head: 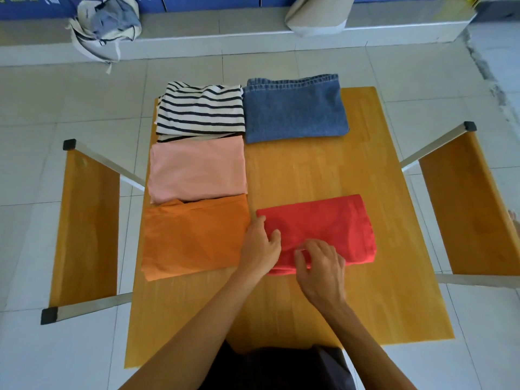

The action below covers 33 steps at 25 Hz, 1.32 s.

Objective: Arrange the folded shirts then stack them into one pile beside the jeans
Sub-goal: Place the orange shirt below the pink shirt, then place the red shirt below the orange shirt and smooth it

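Folded blue jeans (294, 108) lie at the far right of the wooden table (323, 170). Down the left side run three folded shirts: a black-and-white striped one (199, 111), a pink one (197, 168) and an orange one (191, 237). A red folded shirt (332, 220) lies near the front right. My left hand (260, 244) rests on the red shirt's left edge, fingers spread. My right hand (320, 267) pinches the red shirt's near edge with curled fingers.
Two wooden benches with metal frames flank the table, one on the left (87, 226) and one on the right (472, 209). A cloth bag (104, 26) and a grey sack (318, 15) sit on the tiled floor by the far ledge.
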Motion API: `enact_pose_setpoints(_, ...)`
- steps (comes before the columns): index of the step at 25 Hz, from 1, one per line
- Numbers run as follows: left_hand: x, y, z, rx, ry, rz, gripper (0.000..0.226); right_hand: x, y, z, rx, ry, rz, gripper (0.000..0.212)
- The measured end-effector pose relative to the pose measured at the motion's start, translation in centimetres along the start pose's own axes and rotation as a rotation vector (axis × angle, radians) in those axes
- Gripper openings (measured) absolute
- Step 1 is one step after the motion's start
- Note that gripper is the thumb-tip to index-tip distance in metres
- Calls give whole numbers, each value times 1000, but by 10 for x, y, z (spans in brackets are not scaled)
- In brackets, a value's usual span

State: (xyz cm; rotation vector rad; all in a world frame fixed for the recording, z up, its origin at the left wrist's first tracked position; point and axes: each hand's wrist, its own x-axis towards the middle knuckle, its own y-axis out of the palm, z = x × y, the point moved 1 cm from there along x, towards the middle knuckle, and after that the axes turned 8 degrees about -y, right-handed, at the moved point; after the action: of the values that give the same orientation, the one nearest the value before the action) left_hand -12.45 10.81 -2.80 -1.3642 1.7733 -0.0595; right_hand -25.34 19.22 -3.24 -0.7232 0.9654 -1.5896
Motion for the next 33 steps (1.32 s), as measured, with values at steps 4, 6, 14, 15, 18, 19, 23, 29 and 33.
enact_pose_setpoints(4, -6, 7, 1, -26, -84, -112, 63, 11, -31, -36, 29, 336, -117, 36)
enact_pose_setpoints(6, -9, 6, 3, -3, -104, -135, 64, 29, -41, -55, 28, 485, -26, 66)
enact_pose_setpoints(14, -26, 9, 4, -122, -304, 61, 42, 61, -52, -104, 244, 603, 223, 110)
enact_pose_setpoints(15, -28, 8, 4, -170, -319, 92, 41, 58, -55, -108, 312, 606, 252, 99)
enact_pose_setpoints(18, -35, 5, 5, -252, -328, 109, 41, 42, -59, -112, 468, 613, 317, 66)
enact_pose_setpoints(19, -37, 5, 7, -245, -328, 110, 40, 36, -59, -110, 512, 607, 314, 60)
enact_pose_setpoints(23, -54, 5, 13, -198, -333, 165, 22, 15, -66, -95, 758, 653, 224, 52)
enact_pose_setpoints(29, -84, -18, 31, -328, -288, 240, 25, -18, -73, -62, 912, 644, 310, 43)
enact_pose_setpoints(33, -102, -65, 71, -464, -312, 141, 39, -29, -67, -22, 992, 609, 416, 38)
